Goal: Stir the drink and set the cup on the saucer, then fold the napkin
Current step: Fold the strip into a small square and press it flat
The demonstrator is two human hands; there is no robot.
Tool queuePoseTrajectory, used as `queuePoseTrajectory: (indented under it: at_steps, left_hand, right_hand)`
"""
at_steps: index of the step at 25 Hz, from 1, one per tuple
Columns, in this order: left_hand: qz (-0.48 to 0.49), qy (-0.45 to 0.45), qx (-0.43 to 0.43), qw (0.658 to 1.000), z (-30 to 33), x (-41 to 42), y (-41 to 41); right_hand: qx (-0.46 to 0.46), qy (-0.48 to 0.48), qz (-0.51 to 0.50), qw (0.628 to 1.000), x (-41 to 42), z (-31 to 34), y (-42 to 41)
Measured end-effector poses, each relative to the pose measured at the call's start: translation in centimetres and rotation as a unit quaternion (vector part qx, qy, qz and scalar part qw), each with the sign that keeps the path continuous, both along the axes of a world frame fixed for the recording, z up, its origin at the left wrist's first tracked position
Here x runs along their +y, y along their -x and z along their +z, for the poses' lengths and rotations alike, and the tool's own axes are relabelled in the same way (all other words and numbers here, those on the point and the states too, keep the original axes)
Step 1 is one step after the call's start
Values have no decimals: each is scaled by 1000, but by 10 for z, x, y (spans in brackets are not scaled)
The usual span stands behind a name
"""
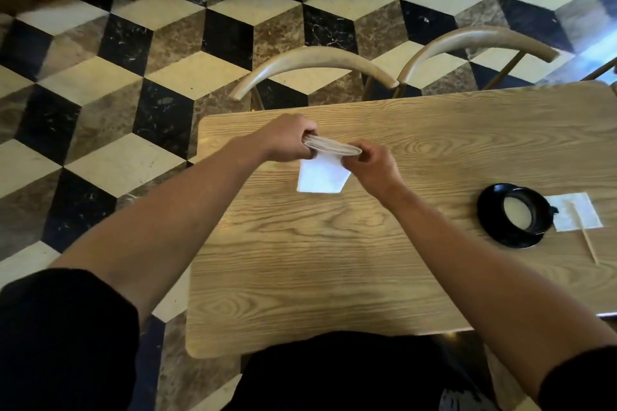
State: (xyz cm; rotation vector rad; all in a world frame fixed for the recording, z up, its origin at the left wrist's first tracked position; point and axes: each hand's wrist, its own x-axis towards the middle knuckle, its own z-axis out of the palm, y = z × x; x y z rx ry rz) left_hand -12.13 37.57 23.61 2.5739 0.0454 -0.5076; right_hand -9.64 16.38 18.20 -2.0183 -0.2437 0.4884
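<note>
there was one wooden bench (334,260). two chairs (314,60) stood at its far side, the second chair (480,37) to the right of the first. two hands were over the bench, the left hand (288,142) and the right hand (372,168). between them was one white napkin (322,178). a second napkin (576,215) lay flat near the right edge. one wooden stir stick (589,245) lay across it. one black cup (522,212) sat on one black saucer (507,238).
</note>
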Motion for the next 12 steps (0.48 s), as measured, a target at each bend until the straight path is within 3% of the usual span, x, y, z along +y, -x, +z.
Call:
queuePoseTrajectory:
  at_steps: [3,6,8,12]
  left_hand:
    - [33,26,-125,991,-2,5,9]
    - [0,-46,-256,965,-39,-5,37]
    - [-14,-75,-284,956,-76,-19,69]
    - [-106,-36,-287,951,-143,-51,134]
  right_hand:
    - [-72,-10,20,997,-1,13,-15]
    - [-200,18,67,977,-10,6,-8]
    - [-264,64,130,954,-22,-17,13]
    - [-246,128,258,926,-57,-79,65]
